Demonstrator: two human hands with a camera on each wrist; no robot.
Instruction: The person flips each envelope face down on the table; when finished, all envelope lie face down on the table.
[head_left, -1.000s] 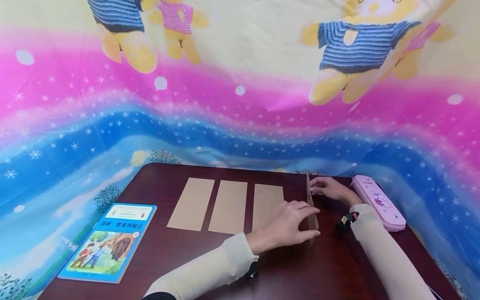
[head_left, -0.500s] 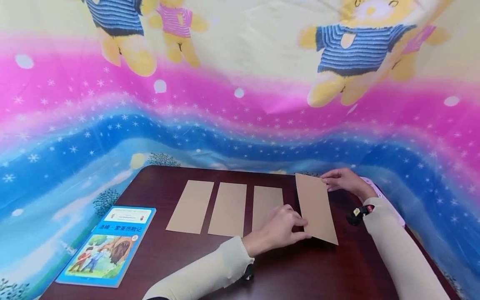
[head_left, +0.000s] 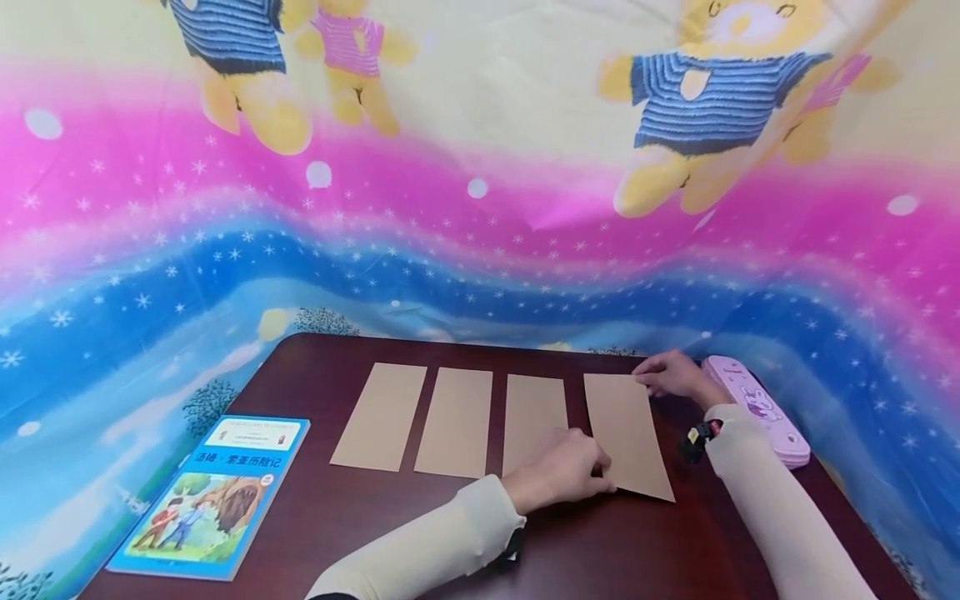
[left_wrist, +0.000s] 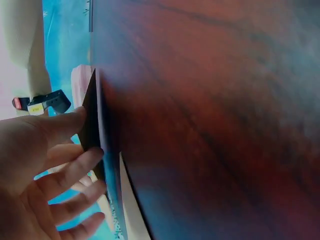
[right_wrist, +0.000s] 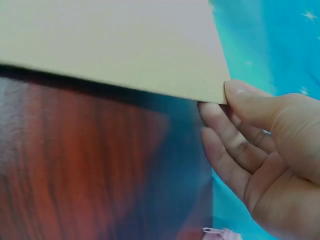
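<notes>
A plain brown paper card (head_left: 630,442) is held just above the table at the right end of a row. My left hand (head_left: 566,471) pinches its near left corner; in the left wrist view the thumb and index finger lie on opposite sides of the card's dark edge (left_wrist: 91,120). Its far right corner sits between the thumb and fingers of my right hand (head_left: 678,375), seen closely in the right wrist view, where the card (right_wrist: 115,45) is apart from the tabletop. A matching card (head_left: 535,412) lies flat to the left, partly hidden by my left hand.
Two more brown cards, a middle one (head_left: 453,421) and a leftmost one (head_left: 381,417), lie flat on the dark wooden table (head_left: 360,525). A blue storybook (head_left: 213,500) is at the left edge. Behind my right wrist rests a pink pencil case (head_left: 757,408).
The card was upright and edge-on to the head view, then tipped over with its broad face up and came lower. Both hands moved with it, the right one going out right, then back.
</notes>
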